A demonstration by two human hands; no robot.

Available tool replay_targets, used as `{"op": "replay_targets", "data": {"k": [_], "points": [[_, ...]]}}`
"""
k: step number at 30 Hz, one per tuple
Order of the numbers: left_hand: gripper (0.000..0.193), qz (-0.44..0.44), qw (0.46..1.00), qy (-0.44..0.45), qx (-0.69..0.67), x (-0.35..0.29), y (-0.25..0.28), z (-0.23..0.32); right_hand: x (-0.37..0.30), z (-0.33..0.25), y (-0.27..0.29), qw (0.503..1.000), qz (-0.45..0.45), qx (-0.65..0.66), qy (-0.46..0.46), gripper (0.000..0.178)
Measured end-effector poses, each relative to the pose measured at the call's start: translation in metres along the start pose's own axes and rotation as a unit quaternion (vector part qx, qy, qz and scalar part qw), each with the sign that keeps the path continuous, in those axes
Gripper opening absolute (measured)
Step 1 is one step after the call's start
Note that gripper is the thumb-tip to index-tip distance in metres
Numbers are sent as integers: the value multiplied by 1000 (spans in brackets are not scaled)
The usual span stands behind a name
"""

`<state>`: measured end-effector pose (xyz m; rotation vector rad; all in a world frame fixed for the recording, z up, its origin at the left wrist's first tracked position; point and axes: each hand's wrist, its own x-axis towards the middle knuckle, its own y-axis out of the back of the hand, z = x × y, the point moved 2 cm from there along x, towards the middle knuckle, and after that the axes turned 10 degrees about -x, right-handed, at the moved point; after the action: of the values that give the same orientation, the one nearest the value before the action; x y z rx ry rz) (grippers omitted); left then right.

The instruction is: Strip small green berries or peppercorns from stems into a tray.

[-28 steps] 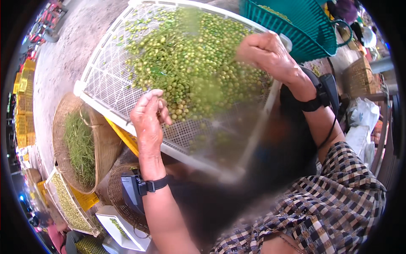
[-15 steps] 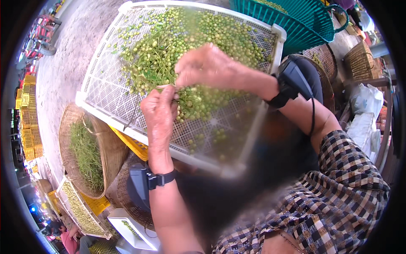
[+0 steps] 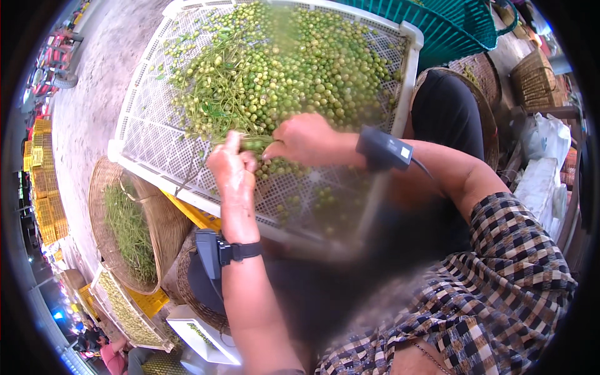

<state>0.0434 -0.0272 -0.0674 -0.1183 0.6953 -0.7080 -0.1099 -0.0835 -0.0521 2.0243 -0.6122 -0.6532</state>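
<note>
Over the near part of a white mesh tray (image 3: 150, 119), my two hands meet at a small bunch of green stems (image 3: 253, 144). My left hand (image 3: 234, 165) pinches one end, thumb raised. My right hand (image 3: 306, 139) is closed on the other end, its fingertips partly hidden. Under and beyond them, small round green fruits (image 3: 300, 78) are heaped across the tray. Leafy green stalks (image 3: 215, 103) lie tangled among the fruits on the left side of the heap. Blur covers the tray's near right corner.
A teal plastic basket (image 3: 437, 28) stands beyond the tray's far right. At left, a wicker basket (image 3: 164, 231) holds thin green stalks, beside a yellow crate (image 3: 195, 211). Lower left are a white box (image 3: 219, 353) and a person in pink (image 3: 114, 358). White bags (image 3: 544, 140) lie at right.
My right hand has come down toward me and turned at the wrist, uncovering more of the fruit heap. My left hand stays nearly in place, and the stems now stretch between both hands.
</note>
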Motion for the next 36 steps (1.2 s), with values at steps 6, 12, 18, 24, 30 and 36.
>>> {"op": "replay_targets", "data": {"k": [6,12,18,24,30,36], "points": [[20,-44,997,-20,-59,19,25,35,4,55,-11,997,-3,78,-18,35],[16,-158,986,-25,46,-15,-7,13,5,9,12,985,77,125,87,58],[15,-183,979,-50,74,-29,-20,2,-1,9,-4,970,148,149,121,36],[16,-103,993,33,38,-17,-10,-2,-5,0,6,999,15,41,10,41],[18,-80,995,47,-29,0,0,-3,-7,18,1,980,85,146,101,34],[18,-74,996,33,-24,-7,-1,4,-4,28,13,933,27,350,-73,20]]}}
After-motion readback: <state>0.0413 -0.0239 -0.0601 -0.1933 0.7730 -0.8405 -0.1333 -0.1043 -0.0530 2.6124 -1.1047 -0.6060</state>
